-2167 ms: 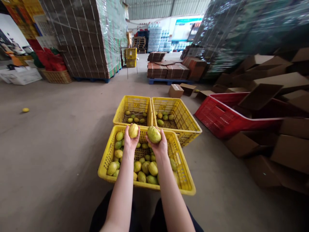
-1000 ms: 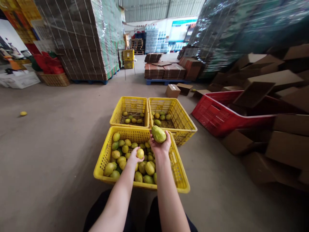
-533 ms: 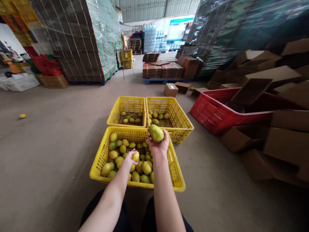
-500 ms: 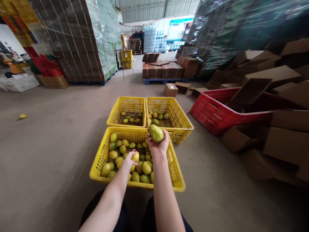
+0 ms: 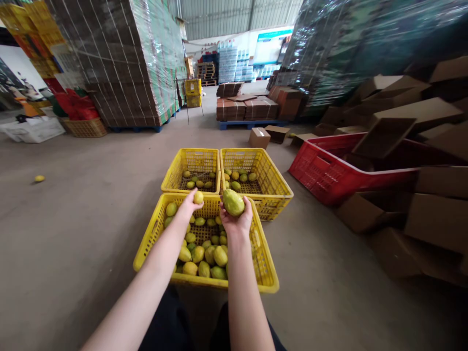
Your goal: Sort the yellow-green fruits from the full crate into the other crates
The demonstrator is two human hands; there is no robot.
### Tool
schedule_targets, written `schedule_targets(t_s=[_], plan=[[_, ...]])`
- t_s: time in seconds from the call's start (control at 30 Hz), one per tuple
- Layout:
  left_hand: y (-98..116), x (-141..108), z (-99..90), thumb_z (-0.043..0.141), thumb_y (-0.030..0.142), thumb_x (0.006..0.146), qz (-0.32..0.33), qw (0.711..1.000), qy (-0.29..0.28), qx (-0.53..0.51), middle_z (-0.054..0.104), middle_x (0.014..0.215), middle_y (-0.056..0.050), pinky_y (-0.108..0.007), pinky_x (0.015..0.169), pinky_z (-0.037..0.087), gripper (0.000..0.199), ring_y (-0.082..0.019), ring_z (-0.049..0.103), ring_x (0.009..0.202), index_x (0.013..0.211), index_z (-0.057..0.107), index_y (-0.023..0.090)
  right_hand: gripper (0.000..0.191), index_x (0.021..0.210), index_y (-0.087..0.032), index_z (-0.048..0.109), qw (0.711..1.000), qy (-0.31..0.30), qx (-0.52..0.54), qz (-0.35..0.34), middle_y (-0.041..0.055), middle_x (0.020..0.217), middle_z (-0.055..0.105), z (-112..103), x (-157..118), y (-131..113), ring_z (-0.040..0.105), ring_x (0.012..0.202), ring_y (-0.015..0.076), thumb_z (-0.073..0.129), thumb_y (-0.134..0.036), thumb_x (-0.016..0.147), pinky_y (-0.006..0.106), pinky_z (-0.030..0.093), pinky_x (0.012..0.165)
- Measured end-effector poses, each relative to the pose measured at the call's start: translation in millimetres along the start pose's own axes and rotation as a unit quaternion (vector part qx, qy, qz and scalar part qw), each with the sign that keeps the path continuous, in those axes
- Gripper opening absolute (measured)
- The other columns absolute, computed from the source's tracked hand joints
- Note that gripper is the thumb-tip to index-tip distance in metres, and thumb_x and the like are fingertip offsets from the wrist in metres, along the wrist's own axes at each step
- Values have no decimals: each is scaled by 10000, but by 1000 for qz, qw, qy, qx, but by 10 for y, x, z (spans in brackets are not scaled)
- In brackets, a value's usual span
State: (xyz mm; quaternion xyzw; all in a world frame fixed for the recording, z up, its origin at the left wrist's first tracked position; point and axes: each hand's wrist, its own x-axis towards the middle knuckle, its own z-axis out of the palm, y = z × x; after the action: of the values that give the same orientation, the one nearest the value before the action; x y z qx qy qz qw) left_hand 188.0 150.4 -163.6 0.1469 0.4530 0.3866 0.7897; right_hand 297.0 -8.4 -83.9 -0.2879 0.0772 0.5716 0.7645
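Note:
My left hand [image 5: 189,204] grips a small yellow fruit [image 5: 198,197] over the far rim of the near yellow crate [image 5: 268,258]. To its right, my right hand [image 5: 237,220] holds a large green-yellow fruit [image 5: 233,203] in its upturned palm, fingers curled round it. Many yellow and green fruits [image 5: 220,255] lie in the near crate, some hidden by my forearms. Behind it stand two more yellow crates side by side, the left one [image 5: 168,170] and the right one [image 5: 280,178], each with several fruits on the bottom.
A red crate [image 5: 314,178] and a heap of cardboard boxes [image 5: 435,214] are on the right. One yellow fruit [image 5: 39,179] lies on the floor at left. Flattened cartons on a blue pallet [image 5: 243,125] and wrapped stacks [image 5: 117,63] stand farther back.
My left hand has moved forward and slightly left with the small yellow fruit, from above the near crate's middle to its far rim. My right hand has shifted slightly left, still holding the large fruit.

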Motion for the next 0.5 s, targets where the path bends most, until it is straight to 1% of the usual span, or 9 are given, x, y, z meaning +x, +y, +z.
schedule_targets(t_s=[0.07,0.1,0.13,0.2,0.27,0.33,0.43,0.5], plan=[[277,20,169,586,465,886,8,1000,2,17,572,1329,-140,-362,835,544,606,-251,637,1105,1430,433,247,376,948,-146,683,1000,-5,-6,6,81,725,739,3,-6,-1,646,529,150,480,-455,881,195,445,381],[377,7,212,547,484,899,12,999,0,30,537,1383,-172,-370,859,542,643,-264,627,1145,1466,397,221,372,957,-148,683,1000,-6,-10,5,80,727,740,-6,1,1,648,534,154,490,-455,874,199,447,383],[447,-19,221,512,480,911,18,999,-5,46,508,1422,-196,-378,883,537,651,-273,618,1176,1484,380,200,369,966,-149,683,1000,-6,-14,3,78,726,741,-19,15,5,650,539,158,500,-453,866,204,449,384],[500,-96,129,473,417,930,29,996,-18,84,509,1445,-194,-368,928,520,582,-259,613,1203,1467,425,200,360,981,-153,679,1000,-5,-26,-6,72,720,743,-53,49,16,653,543,164,518,-446,848,208,449,385],[462,-186,-88,471,327,932,32,991,-26,127,579,1395,-151,-340,958,499,463,-221,629,1182,1379,537,224,345,979,-160,674,999,-6,-38,-10,65,717,745,-82,82,32,656,543,164,530,-439,837,210,453,390],[375,-276,-378,511,261,908,22,985,-22,169,661,1286,-127,-326,972,478,358,-209,653,1141,1238,643,215,324,964,-164,670,999,-4,-50,-2,65,710,743,-93,106,60,658,542,165,537,-433,841,208,458,398],[238,-420,-825,619,237,846,-3,967,-2,254,740,1083,-124,-337,961,460,199,-252,676,1089,1006,726,181,286,952,-158,664,997,22,-69,34,70,672,729,-76,132,139,661,539,175,551,-404,859,200,453,390],[164,-525,-1078,694,227,792,-25,948,8,316,759,969,-112,-341,913,467,116,-279,688,1045,892,734,184,266,951,-153,653,992,44,-86,79,69,646,713,-78,150,215,660,536,179,552,-388,877,194,450,380]])
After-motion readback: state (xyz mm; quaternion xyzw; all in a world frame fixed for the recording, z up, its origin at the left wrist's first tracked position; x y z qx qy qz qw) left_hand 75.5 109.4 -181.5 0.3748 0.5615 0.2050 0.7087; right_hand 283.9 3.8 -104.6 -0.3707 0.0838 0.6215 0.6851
